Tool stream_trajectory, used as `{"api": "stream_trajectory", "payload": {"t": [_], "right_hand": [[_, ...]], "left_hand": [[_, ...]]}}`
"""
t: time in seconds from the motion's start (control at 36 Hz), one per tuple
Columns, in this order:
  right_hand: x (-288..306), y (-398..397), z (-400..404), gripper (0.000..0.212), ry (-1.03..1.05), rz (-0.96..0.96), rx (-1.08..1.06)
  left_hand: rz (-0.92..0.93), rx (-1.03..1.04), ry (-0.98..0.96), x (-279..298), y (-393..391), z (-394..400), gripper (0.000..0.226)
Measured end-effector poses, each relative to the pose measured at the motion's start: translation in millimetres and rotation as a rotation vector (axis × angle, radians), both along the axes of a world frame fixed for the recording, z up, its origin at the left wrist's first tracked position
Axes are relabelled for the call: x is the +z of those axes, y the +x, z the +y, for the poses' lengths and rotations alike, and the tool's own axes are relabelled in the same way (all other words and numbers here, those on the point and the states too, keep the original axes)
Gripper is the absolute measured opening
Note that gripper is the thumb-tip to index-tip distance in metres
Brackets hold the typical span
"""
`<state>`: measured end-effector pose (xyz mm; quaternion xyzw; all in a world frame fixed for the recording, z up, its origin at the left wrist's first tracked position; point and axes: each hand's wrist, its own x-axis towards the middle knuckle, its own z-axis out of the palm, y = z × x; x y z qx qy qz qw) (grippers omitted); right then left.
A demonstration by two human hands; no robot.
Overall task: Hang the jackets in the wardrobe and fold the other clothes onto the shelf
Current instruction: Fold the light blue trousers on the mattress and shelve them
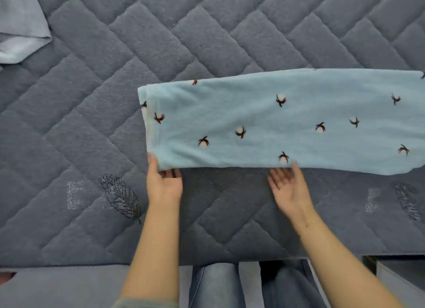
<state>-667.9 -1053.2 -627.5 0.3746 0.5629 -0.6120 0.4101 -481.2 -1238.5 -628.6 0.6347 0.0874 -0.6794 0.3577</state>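
Observation:
A light blue fleece garment [276, 123] with small brown-and-white cotton-flower prints lies folded lengthwise on the bed, running from the middle off the right edge. My left hand [163, 183] is at its near left corner, thumb on top and fingers curled under the edge, gripping the fabric. My right hand [287, 188] hovers palm up at the near edge further right, fingers spread, thumb tip touching the hem, holding nothing.
The grey quilted bedspread [115, 100] covers the whole bed, with leaf embroidery [119, 197] near the front left. Another pale grey-blue garment [20, 24] lies at the far left corner. My jeans-clad legs [216, 284] stand at the bed's near edge.

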Motion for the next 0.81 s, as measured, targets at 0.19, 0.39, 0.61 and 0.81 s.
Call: {"api": "stream_trajectory", "payload": {"t": [0.19,0.39,0.61,0.81], "right_hand": [[14.4,-64.5,-26.2,0.047,-0.203,0.032,-0.289],[6.9,-33.8,-9.5,0.044,0.027,0.112,-0.165],[-4.3,67.3,25.7,0.045,-0.094,-0.195,-0.162],[-5.0,60.7,54.1,0.03,-0.118,-0.161,-0.303]], "left_hand": [[0.083,-0.031,-0.032,-1.8,-38.9,18.5,0.043],[-0.116,0.054,-0.081,4.3,11.4,29.6,0.052],[-0.102,0.056,-0.086,-3.2,114.2,40.2,0.047],[-0.016,0.047,-0.051,1.4,80.1,74.9,0.037]]}}
